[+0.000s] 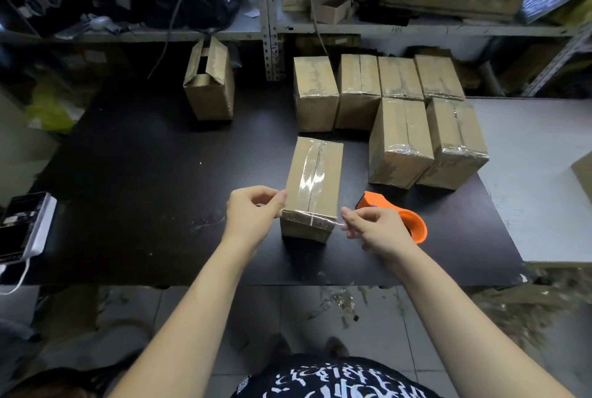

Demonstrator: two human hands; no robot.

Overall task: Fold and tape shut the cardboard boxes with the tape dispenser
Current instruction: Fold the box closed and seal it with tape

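A closed cardboard box (312, 186) stands on the black table (137, 192) in front of me, with clear tape along its top seam. A strip of clear tape (307, 217) stretches across its near top edge. My left hand (253, 213) pinches the strip's left end at the box's left corner. My right hand (373, 231) pinches the strip's right end just right of the box. The orange tape dispenser (402, 218) lies on the table behind my right hand.
Several taped boxes (397, 115) stand grouped at the back right. One box with open flaps (209, 80) stands at the back left. A phone on a power bank (24, 226) lies at the left edge. Shelving (272, 13) rises behind; a grey table (538, 173) adjoins on the right.
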